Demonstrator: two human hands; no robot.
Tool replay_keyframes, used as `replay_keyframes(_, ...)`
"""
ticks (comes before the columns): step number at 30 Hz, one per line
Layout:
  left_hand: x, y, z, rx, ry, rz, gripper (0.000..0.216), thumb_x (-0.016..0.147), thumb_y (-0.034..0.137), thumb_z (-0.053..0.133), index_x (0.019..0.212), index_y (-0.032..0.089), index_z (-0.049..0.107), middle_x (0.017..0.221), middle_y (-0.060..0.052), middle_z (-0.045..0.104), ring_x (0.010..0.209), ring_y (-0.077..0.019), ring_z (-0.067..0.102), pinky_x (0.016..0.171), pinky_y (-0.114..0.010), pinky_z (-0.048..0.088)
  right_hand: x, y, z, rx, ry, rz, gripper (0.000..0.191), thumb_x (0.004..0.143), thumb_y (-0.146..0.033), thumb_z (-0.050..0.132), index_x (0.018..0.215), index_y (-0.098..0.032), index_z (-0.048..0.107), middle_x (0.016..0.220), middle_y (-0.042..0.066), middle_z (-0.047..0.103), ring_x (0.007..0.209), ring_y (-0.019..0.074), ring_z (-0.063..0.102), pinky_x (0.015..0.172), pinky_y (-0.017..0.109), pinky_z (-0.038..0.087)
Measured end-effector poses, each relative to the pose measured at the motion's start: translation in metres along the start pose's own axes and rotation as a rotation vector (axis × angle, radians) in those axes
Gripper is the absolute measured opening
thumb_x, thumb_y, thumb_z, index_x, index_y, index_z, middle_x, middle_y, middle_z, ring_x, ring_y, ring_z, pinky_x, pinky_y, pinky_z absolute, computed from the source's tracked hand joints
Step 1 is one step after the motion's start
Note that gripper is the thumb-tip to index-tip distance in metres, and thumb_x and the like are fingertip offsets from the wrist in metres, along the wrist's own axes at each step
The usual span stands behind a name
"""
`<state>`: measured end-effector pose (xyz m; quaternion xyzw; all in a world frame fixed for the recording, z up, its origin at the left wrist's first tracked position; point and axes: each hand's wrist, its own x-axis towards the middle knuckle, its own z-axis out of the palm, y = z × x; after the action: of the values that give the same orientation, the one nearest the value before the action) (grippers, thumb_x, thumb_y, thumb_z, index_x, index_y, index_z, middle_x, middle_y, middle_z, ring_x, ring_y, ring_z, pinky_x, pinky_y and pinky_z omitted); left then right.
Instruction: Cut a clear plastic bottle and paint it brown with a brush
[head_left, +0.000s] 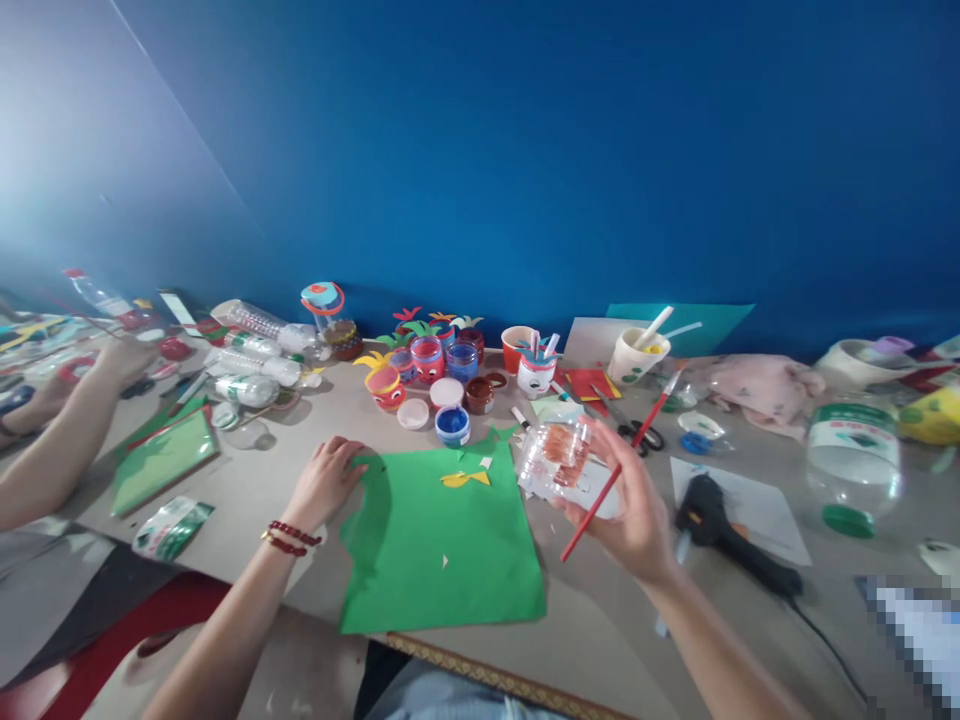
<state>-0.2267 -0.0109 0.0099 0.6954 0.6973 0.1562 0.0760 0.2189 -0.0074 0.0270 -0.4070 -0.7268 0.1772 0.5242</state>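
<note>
My right hand (634,510) is raised above the table and closed round a clear plastic bottle piece (559,460) smeared with brown paint, with a red-handled paintbrush (622,465) pinched in the same fingers. My left hand (326,480) rests with fingers loosely curled on the left edge of a green paper sheet (439,545) lying flat before me. A small yellow paper cut-out (465,479) lies on the green sheet. Open paint pots, one blue (452,424), one brown (479,394), one white (447,391), stand just beyond the sheet.
Painted jars with paper leaves (427,355) stand at the back. Scissors (637,432), a black glue gun (724,530) on white paper and an upturned clear bottle (851,460) lie right. Another person's arm (60,440) reaches over plastic bottles (251,365) at left.
</note>
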Motion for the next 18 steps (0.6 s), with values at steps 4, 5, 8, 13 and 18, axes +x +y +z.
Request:
replay_keyframes(4, 0.009, -0.003, 0.001, -0.021, -0.041, 0.016, 0.022, 0.084, 0.035, 0.058, 0.102, 0.023, 0.063, 0.09, -0.004, 0.064, 0.09, -0.0242, 0.06, 0.088, -0.037, 0.047, 0.0, 0.002, 0.0, 0.022, 0.001, 0.02, 0.096, 0.075, -0.042, 0.083, 0.154, -0.023, 0.032, 0.153, 0.018, 0.045, 0.133, 0.0382, 0.052, 0.106, 0.057, 0.049)
replay_keyframes(5, 0.011, -0.004, 0.0, -0.028, -0.047, 0.02, 0.021, 0.082, 0.035, 0.06, 0.098, 0.022, 0.063, 0.089, -0.003, 0.064, 0.088, -0.0233, 0.06, 0.087, -0.036, 0.047, 0.0, 0.003, 0.0, 0.027, 0.002, 0.021, 0.096, 0.075, -0.042, 0.083, 0.154, -0.024, 0.032, 0.153, 0.018, 0.045, 0.133, 0.038, 0.052, 0.106, 0.057, 0.049)
replay_keyframes(8, 0.014, -0.006, 0.0, -0.046, -0.058, 0.029, 0.014, 0.081, 0.033, 0.06, 0.089, 0.022, 0.062, 0.092, -0.003, 0.064, 0.087, -0.0211, 0.06, 0.084, -0.032, 0.047, -0.001, 0.003, 0.0, 0.023, 0.008, 0.014, 0.096, 0.075, -0.042, 0.083, 0.154, -0.024, 0.032, 0.153, 0.017, 0.046, 0.132, 0.0372, 0.053, 0.107, 0.056, 0.049)
replay_keyframes(13, 0.013, -0.002, -0.002, -0.059, -0.057, 0.014, 0.014, 0.082, 0.029, 0.057, 0.094, 0.022, 0.059, 0.084, 0.0, 0.065, 0.076, -0.0189, 0.061, 0.072, -0.029, 0.048, -0.001, 0.002, -0.001, 0.012, 0.005, 0.01, 0.096, 0.075, -0.041, 0.083, 0.154, -0.024, 0.032, 0.152, 0.018, 0.046, 0.13, 0.0368, 0.055, 0.105, 0.055, 0.051)
replay_keyframes(18, 0.007, 0.012, -0.006, -0.063, -0.016, 0.087, 0.01, 0.086, 0.028, 0.055, 0.09, 0.022, 0.062, 0.084, -0.002, 0.065, 0.082, -0.0209, 0.061, 0.077, -0.031, 0.048, 0.001, 0.0, -0.001, -0.002, 0.016, -0.002, 0.095, 0.075, -0.044, 0.082, 0.154, -0.024, 0.033, 0.151, 0.017, 0.048, 0.128, 0.0369, 0.057, 0.104, 0.054, 0.052)
